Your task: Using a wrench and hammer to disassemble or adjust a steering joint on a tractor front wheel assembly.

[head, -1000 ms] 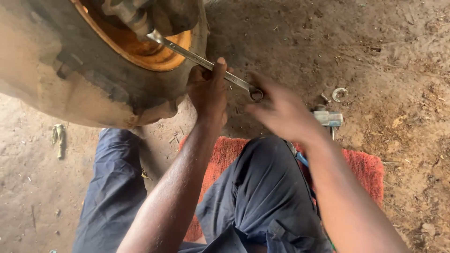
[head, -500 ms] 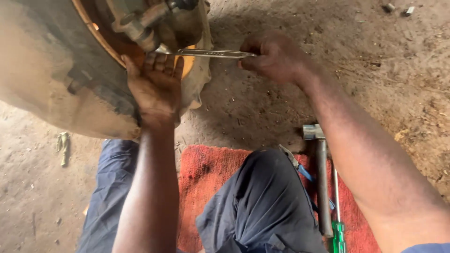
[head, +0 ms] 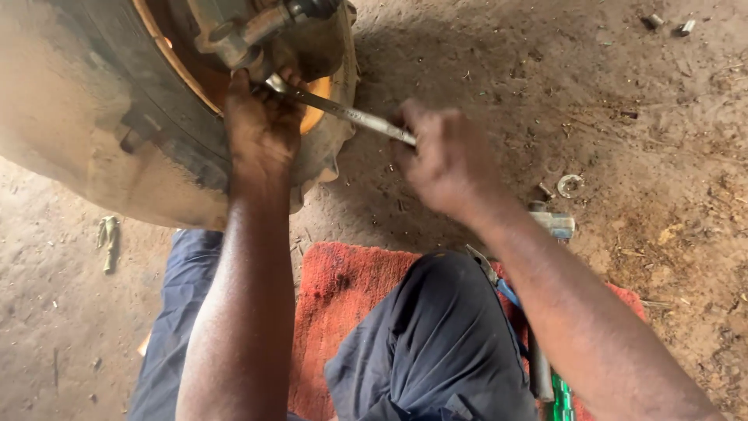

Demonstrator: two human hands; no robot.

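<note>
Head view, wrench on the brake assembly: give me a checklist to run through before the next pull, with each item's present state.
1. Right hand closed around the free end of the wrench: ok.
2. Left hand steadies the wrench's working end at the brake assembly: ok.
3. Wrench head seated on its fastener: cannot tell, fingers hide it.
4. Person seated over the red mat: ok.
5. Hammer lies on the ground under the right forearm, close to the swing path: not ok.

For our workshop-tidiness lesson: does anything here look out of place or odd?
Yes: a small metal ring and two small metal pieces lie loose on the bare dirt ground, scattered away from the red mat.
</note>
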